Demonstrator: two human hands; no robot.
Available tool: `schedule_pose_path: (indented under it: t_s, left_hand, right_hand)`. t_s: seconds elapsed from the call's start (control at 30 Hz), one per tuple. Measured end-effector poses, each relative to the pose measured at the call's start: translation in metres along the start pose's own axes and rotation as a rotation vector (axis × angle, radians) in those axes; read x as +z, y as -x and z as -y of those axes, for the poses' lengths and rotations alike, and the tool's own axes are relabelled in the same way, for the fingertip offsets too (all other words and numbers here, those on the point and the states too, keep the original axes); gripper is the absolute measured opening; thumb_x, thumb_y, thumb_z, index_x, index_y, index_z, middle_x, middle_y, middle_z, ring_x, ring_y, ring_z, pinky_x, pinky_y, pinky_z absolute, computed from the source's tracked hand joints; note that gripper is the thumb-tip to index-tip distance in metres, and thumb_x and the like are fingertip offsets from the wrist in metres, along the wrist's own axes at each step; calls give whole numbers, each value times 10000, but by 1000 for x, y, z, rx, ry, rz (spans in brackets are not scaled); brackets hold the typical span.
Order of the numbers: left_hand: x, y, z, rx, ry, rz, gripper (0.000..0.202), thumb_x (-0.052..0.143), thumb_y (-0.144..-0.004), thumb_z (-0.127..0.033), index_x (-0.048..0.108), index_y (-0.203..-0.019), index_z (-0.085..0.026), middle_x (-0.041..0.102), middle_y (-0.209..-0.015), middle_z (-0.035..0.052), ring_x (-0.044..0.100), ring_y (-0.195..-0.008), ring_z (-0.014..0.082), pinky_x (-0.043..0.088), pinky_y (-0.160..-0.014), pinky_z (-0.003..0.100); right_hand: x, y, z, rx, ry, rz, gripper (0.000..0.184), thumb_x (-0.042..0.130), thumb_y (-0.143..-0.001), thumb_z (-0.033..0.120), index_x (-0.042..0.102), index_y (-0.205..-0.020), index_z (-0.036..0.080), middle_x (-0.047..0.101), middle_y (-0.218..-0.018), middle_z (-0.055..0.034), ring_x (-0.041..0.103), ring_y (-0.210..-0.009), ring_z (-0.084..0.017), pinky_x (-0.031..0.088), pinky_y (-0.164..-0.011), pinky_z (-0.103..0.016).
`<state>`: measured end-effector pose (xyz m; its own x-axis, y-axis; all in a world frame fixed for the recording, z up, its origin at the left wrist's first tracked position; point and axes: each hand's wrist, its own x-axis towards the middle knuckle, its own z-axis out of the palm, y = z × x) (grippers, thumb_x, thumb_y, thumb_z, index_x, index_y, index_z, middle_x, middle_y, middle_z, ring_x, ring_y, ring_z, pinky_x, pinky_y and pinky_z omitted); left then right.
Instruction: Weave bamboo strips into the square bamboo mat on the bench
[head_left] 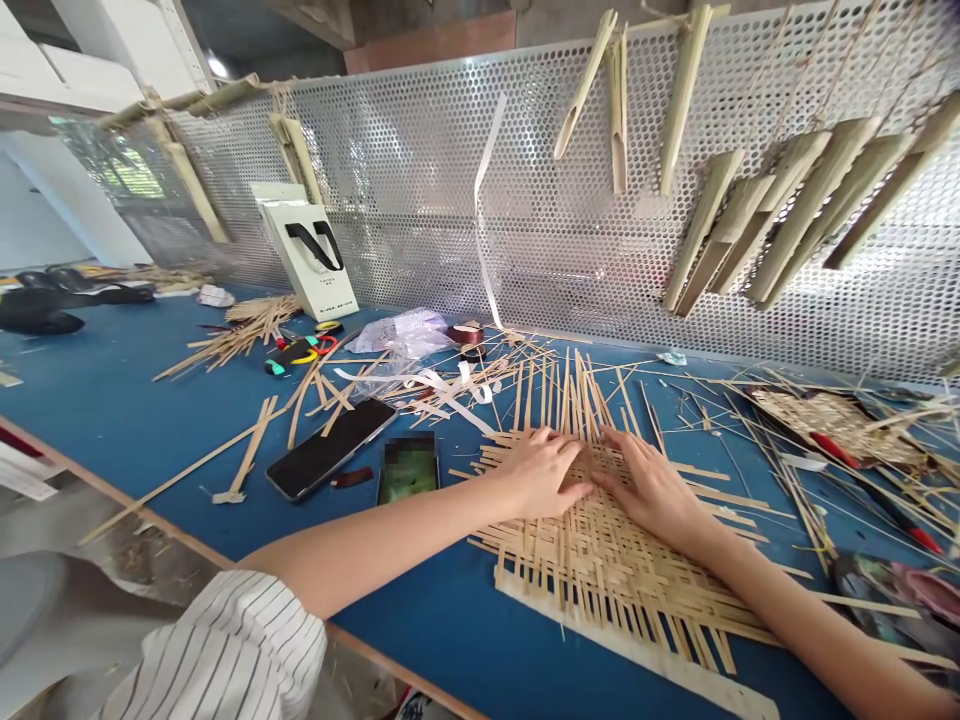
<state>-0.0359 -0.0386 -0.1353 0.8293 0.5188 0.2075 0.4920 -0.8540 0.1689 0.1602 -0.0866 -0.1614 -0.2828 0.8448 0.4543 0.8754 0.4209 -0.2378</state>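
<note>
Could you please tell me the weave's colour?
The weave is pale tan, seen best in the head view.

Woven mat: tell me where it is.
The woven mat lies right of centre in the head view, on the blue table, beneath the left hand and right hand.

The left hand [544,474] and right hand [654,492] touch a woven mat [619,560] on a table [442,600].
</note>
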Motion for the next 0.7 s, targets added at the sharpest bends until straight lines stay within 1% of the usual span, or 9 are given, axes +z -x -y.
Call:
schedule_pose_path:
  t_s: [0.07,0.13,0.23,0.37,0.5,0.7]
  left_hand:
    - [1,1,2,-23,52,1,605,313,-852,-543,336,-1301,-138,461,-1297,115,372,-1183,270,310,-977,413]
    - [1,1,4,-35,95,17,648,312,-837,-582,308,-1318,-148,422,-1335,123,327,-1235,276,284,-1000,429]
    - [0,1,6,-30,119,57,719,294,-817,-634,279,-1339,-140,379,-1365,138,295,-1259,289,261,-1010,452]
    - [-2,1,4,-9,103,60,718,281,-821,-637,294,-1334,-135,416,-1335,124,333,-1212,284,287,-983,443]
    - [-4,1,2,17,53,55,669,271,-843,-604,299,-1334,-151,422,-1336,106,371,-1166,284,303,-953,439]
    - [-4,-1,2,44,-1,39,644,292,-852,-583,310,-1330,-151,458,-1304,112,402,-1135,284,306,-939,437]
  right_hand:
    - [1,1,0,16,17,-45,498,460,-859,424,329,-1268,171,519,-1152,-139,490,-1082,-279,417,-884,-439]
    - [2,2,0,43,48,-74,539,487,-836,460,340,-1254,154,535,-1097,-141,502,-1050,-286,420,-873,-438]
    - [3,1,-1,72,86,-64,532,491,-829,484,367,-1220,144,558,-1023,-128,522,-992,-281,428,-845,-429]
    - [4,0,-2,62,82,-40,493,474,-839,488,395,-1180,140,556,-1001,-133,524,-962,-278,428,-830,-418]
    - [5,0,-4,59,75,-60,482,476,-833,494,413,-1166,151,562,-955,-122,530,-931,-283,431,-806,-426]
    - [5,0,-4,58,92,-75,483,482,-826,498,436,-1154,146,573,-928,-114,538,-907,-280,435,-790,-428]
